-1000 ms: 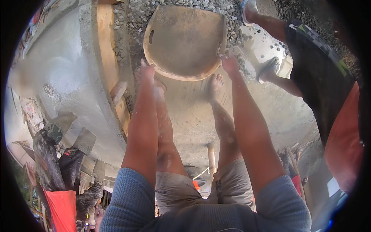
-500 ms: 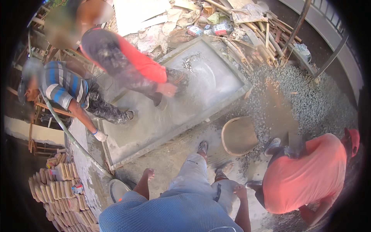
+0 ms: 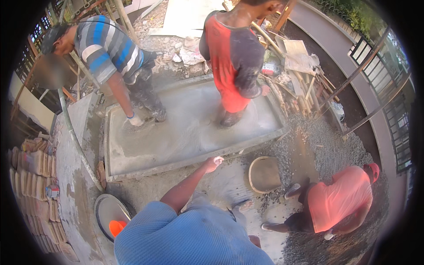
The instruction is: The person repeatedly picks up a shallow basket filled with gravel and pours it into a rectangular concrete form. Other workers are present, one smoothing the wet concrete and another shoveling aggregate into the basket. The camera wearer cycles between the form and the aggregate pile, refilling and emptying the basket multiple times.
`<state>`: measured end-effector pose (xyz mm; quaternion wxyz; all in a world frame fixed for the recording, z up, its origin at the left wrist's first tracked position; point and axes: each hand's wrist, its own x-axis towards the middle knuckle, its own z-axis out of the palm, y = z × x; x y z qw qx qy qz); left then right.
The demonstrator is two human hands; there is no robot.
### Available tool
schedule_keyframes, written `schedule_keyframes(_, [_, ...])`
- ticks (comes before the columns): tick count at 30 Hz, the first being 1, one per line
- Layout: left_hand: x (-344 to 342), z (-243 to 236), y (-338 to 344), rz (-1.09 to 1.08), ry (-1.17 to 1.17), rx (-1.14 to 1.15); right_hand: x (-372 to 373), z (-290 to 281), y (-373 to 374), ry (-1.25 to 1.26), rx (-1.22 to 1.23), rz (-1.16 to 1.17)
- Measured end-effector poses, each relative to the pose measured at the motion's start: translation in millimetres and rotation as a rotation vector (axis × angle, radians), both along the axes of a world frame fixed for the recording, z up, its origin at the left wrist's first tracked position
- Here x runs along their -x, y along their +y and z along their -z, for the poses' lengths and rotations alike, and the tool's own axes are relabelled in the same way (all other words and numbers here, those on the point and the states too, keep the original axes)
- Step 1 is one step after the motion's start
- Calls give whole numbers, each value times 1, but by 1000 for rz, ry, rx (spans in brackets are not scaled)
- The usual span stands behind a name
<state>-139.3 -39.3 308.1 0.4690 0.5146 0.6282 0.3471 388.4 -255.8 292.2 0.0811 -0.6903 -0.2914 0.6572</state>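
My left hand (image 3: 213,162) reaches forward near the front edge of a low rectangular concrete trough (image 3: 115,174) holding grey, wet material. Its fingers are curled; whether they hold anything is too small to tell. The curved-rim tray (image 3: 264,173) lies on the ground to the right of my hand, out of its grasp. My right hand is hidden behind my body, with only a bit of that arm showing at the lower edge. A round black tub (image 3: 101,214) with an orange object (image 3: 116,227) sits to my lower left.
Striped-shirt worker (image 3: 106,48) bends into the trough; red-and-black-shirt worker (image 3: 225,57) stands in it. A pink-shirt worker (image 3: 338,201) crouches right on gravel (image 3: 329,145). Stacked sacks (image 3: 31,185) are left, a long pole (image 3: 75,141) beside them, scrap wood (image 3: 304,92) behind.
Both hands have let go of the tray, which stays on the ground. My left hand has risen forward; my right has left view. My view has tilted up toward the trough and workers.
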Motion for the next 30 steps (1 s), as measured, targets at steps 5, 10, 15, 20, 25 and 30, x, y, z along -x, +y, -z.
schedule_keyframes(5, [17,-16,0,-3,-316,54,35,-16,-32,-167,-109,-274])
schedule_keyframes(10, [74,59,-76,129,-26,585,34,-34,29,-80,61,198])
schedule_keyframes(15, [110,84,-126,-176,-147,1058,-2,-30,41,-264,-123,333])
schedule_keyframes(20, [93,72,-99,-168,-84,949,-21,1,6,-225,-16,321])
schedule_keyframes(25, [83,34,-71,-165,-44,855,-8,25,-31,-284,128,212])
schedule_keyframes(30, [42,-17,27,115,-178,453,6,27,-16,-236,15,345])
